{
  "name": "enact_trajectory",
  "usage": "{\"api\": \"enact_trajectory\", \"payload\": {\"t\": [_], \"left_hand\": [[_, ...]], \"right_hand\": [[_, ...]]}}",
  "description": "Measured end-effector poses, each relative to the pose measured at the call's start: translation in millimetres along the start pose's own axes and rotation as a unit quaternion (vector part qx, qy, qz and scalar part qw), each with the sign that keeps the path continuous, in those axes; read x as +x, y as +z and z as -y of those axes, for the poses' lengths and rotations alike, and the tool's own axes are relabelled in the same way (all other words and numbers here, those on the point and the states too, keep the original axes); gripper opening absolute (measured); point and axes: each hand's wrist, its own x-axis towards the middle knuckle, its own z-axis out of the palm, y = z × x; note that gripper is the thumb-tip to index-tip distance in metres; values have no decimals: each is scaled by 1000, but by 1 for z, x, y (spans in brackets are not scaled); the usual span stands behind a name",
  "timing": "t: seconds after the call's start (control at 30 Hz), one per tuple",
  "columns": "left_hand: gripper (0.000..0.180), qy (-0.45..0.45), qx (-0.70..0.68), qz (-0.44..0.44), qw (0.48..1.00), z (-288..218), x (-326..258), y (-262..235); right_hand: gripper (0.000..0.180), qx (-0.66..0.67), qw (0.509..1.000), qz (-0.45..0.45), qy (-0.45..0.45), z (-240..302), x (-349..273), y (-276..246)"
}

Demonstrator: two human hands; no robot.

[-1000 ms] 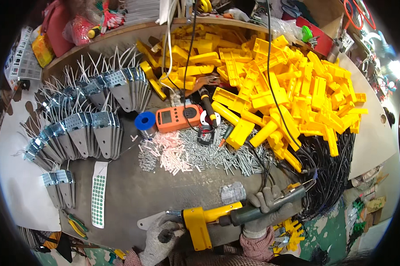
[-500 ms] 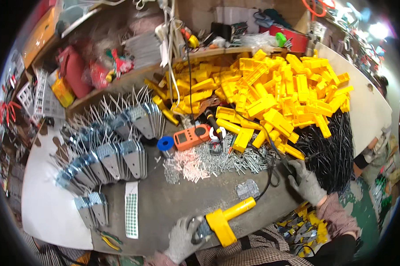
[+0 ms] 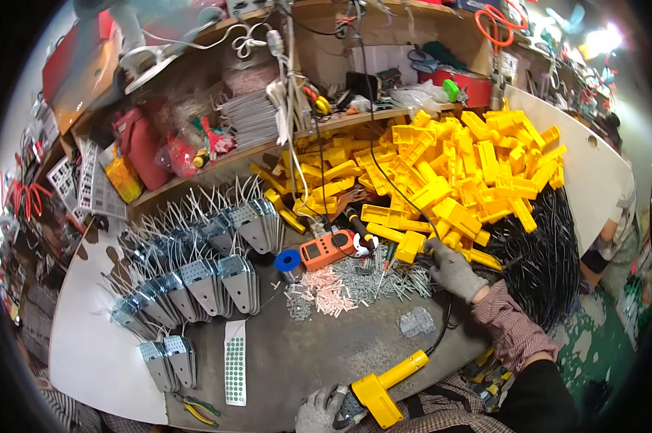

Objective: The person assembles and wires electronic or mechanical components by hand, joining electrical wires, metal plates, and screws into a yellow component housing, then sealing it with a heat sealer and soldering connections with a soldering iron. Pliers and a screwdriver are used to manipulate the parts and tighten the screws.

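A brown wooden shelf [image 3: 311, 54] loaded with mixed goods runs along the far side of a dark grey worktop [image 3: 297, 364], with pale board at its left and right.

At the near edge, the left hand [image 3: 322, 412], in a grey knitted glove, is closed on the left end of a yellow T-shaped plastic housing [image 3: 376, 399], where a grey piece shows beside the fingers. The housing's round tubular handle points far and right, and a thin black cord [image 3: 446, 328] runs on from its end.

The right hand [image 3: 452, 272], gloved alike, is stretched out to the near edge of a large heap of yellow plastic housings [image 3: 463, 173]. Its fingers are bent, but whether they hold anything cannot be told.

Left of this hand lie loose silver metal screws [image 3: 384, 280], then short pale pink tubes [image 3: 332, 294]. Behind them are an orange handheld meter [image 3: 326, 250] and a blue-rimmed spool [image 3: 288, 261]. A crumpled clear plastic packet [image 3: 416, 322] lies between the hands.

On the left stand rows of tapered grey metal brackets [image 3: 200, 285] with white wires. Nearer are a white strip with green dots [image 3: 235, 364] and pliers with yellow and green handles [image 3: 198, 413]. On the right hangs a thick bundle of black cables [image 3: 544, 270].
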Motion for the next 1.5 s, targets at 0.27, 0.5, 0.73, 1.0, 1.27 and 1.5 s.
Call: {"api": "enact_trajectory", "payload": {"t": [0.27,0.5,0.73,1.0,1.27,1.5], "left_hand": [[85,16,-11,-81,997,10,11,3],[45,-145,-76,-34,986,11,27,-27],[22,-141,114,-32,983,64,42,-44],[26,-176,151,-86,969,129,24,-46],[67,-373,276,10,886,201,62,-68],[81,-413,91,62,904,215,72,-90]], "right_hand": [[40,-37,914,394,-89,-23,66,-60],[30,170,857,470,-125,77,82,-84],[21,-102,890,232,-380,123,176,56],[21,-210,893,239,-318,116,199,63],[25,-270,867,278,-314,114,205,75],[29,-247,874,312,-279,125,194,47]]}}
